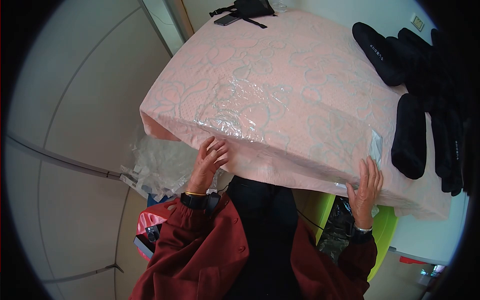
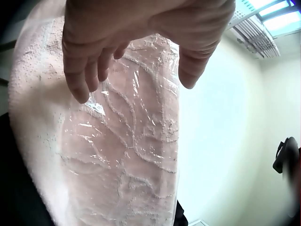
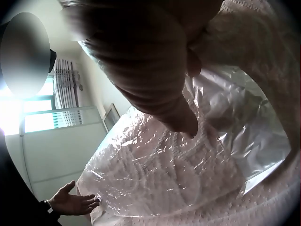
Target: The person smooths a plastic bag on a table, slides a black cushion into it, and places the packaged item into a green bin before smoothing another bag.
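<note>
A clear plastic bag (image 1: pixel 240 117) lies flat on the pink patterned cloth (image 1: pixel 320 55) that covers the table, along its near edge. My left hand (image 1: pixel 207 165) is at the bag's left part, over the cloth's front edge, fingers loosely bent and nothing between them. In the left wrist view, shiny film (image 2: pixel 96 141) lies below its fingertips. My right hand (image 1: pixel 367 187) rests at the table's near right edge, its fairly straight fingers reaching a whitish strip (image 1: pixel 376 144). Film (image 3: pixel 155 165) spreads around its thumb in the right wrist view.
Black plush bolster-like pieces (image 1: pixel 410 135) lie on the table's right side. A black strapped pouch (image 1: pixel 252 7) and a phone (image 1: pixel 226 19) are at the back. Crumpled clear plastic (image 1: pixel 165 160) sits below the table's left corner. A green tub (image 1: pixel 385 230) stands under the right edge.
</note>
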The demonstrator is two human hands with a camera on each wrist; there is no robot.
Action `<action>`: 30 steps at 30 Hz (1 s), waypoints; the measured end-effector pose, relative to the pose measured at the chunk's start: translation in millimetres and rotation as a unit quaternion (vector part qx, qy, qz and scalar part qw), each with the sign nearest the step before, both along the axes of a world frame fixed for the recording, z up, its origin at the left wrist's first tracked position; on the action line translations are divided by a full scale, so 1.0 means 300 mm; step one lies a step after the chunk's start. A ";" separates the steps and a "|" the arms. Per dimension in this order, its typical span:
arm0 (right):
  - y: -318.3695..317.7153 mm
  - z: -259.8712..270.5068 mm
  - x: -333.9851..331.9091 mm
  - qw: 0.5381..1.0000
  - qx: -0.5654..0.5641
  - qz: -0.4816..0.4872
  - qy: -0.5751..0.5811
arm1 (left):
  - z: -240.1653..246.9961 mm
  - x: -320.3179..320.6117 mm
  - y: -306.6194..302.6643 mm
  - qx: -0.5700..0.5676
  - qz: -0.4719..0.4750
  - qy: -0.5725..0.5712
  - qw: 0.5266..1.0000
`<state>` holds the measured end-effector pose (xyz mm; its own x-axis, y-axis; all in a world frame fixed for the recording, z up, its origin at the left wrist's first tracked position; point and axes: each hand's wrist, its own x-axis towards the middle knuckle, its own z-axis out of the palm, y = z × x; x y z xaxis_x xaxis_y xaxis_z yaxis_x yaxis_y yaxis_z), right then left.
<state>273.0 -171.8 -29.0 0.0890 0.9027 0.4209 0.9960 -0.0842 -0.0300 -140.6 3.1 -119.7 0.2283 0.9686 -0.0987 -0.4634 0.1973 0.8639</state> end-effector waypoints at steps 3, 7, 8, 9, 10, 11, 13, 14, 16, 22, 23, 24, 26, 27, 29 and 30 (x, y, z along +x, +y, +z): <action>0.000 0.000 -0.001 1.000 -0.001 -0.001 0.004 | 0.006 0.027 0.014 0.000 -0.028 -0.071 0.997; 0.004 -0.007 -0.003 1.000 0.008 -0.002 0.006 | -0.001 0.064 0.036 -0.016 0.018 -0.058 0.998; 0.005 -0.009 -0.005 1.000 0.013 -0.004 0.007 | -0.006 0.063 0.040 -0.016 0.016 -0.058 0.998; 0.005 -0.009 -0.006 1.000 0.017 -0.006 0.008 | -0.013 0.057 0.044 -0.011 -0.005 -0.065 0.998; 0.005 -0.009 -0.007 1.000 0.017 -0.007 0.008 | -0.023 0.047 0.048 -0.007 -0.025 -0.072 0.997; 0.006 -0.010 -0.008 1.000 0.017 -0.009 0.008 | -0.035 0.036 0.054 -0.002 -0.045 -0.078 0.996; 0.006 -0.012 -0.010 1.000 0.017 -0.013 0.007 | -0.058 0.009 0.067 0.006 -0.079 -0.084 0.993; 0.008 -0.013 -0.010 1.000 0.016 -0.013 0.008 | -0.062 0.000 0.074 0.015 -0.112 -0.091 0.989; 0.008 -0.015 -0.006 1.000 0.021 -0.007 -0.004 | -0.076 -0.004 0.076 0.024 -0.146 -0.097 0.984; 0.006 -0.029 0.026 0.998 0.015 -0.011 -0.060 | -0.017 0.077 0.048 -0.036 0.047 -0.027 0.998; 0.008 -0.029 0.027 0.998 0.020 -0.007 -0.058 | -0.004 0.085 0.047 -0.047 0.090 -0.022 0.995; 0.009 -0.029 0.028 0.998 0.023 -0.003 -0.056 | 0.010 0.089 0.046 -0.046 0.089 -0.022 0.995; 0.007 -0.028 0.024 0.998 0.026 0.001 -0.054 | 0.048 0.097 0.046 -0.050 0.074 -0.048 0.995; 0.008 -0.026 0.017 0.999 0.029 -0.001 -0.038 | 0.056 0.098 0.047 -0.051 0.068 -0.061 0.995; 0.009 -0.023 0.001 0.999 0.035 -0.005 -0.006 | 0.004 0.066 0.072 -0.023 0.016 -0.073 0.997; 0.009 -0.021 -0.003 0.999 0.036 -0.005 -0.006 | -0.010 0.051 0.085 0.006 -0.036 -0.084 0.996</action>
<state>272.1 -169.0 -35.4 0.0927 0.8694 0.4853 0.9954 -0.0923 -0.0246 -125.4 28.7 -122.7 0.3101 0.9498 -0.0416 -0.5870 0.2257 0.7775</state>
